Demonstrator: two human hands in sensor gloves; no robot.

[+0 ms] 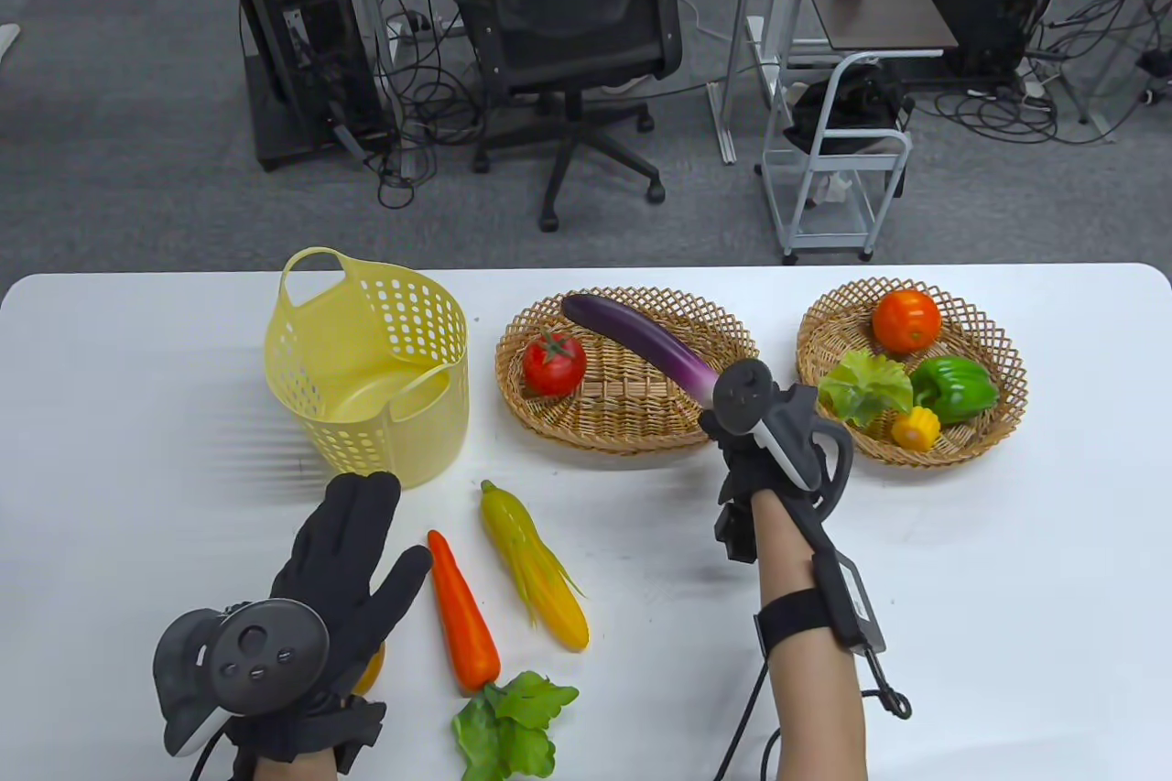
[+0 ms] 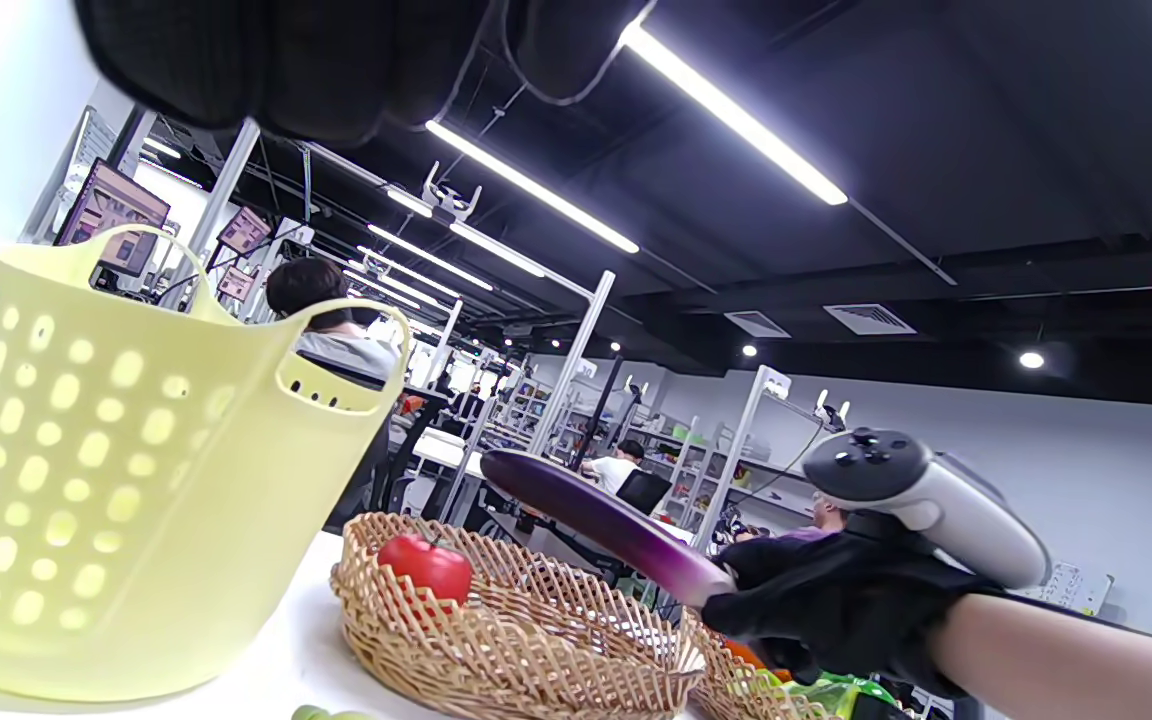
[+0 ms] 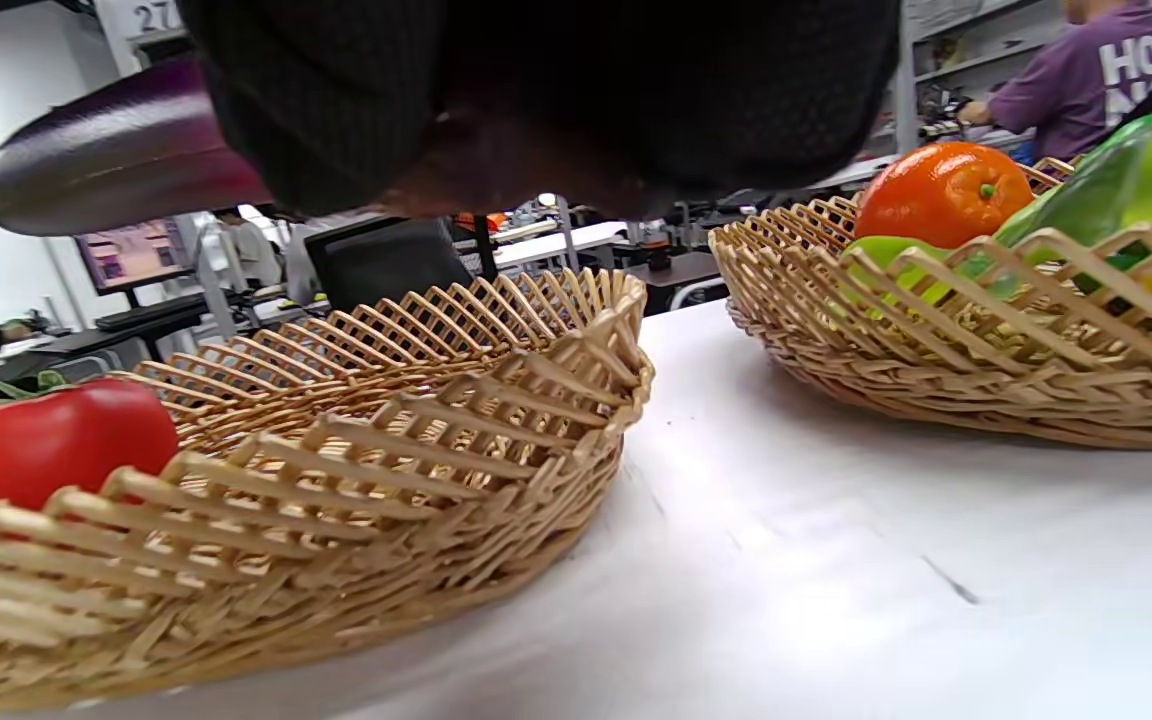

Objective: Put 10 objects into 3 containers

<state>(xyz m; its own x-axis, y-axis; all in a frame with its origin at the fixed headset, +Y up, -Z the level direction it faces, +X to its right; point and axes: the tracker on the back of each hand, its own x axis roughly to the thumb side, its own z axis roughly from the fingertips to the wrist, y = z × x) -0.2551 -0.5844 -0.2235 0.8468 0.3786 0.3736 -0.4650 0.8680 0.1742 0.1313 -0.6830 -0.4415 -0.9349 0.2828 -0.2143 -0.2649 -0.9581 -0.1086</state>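
Observation:
My right hand [image 1: 732,433] grips the stem end of a purple eggplant [image 1: 641,343] and holds it above the middle wicker basket [image 1: 632,438], which holds a red tomato [image 1: 554,362]. The eggplant also shows in the left wrist view [image 2: 596,525] and the right wrist view [image 3: 116,160]. My left hand [image 1: 352,543] is open, fingers spread, low over the table near the yellow plastic basket [image 1: 366,360]. A carrot [image 1: 462,612], a corn cob [image 1: 536,566] and a lettuce leaf [image 1: 508,721] lie on the table. Something yellow-orange [image 1: 371,676] peeks from under my left hand.
The right wicker basket [image 1: 998,442] holds an orange [image 1: 906,320], a green pepper [image 1: 952,387], a lettuce leaf [image 1: 861,387] and a small yellow piece [image 1: 917,428]. The white table [image 1: 1007,598] ends at the far edge behind the baskets.

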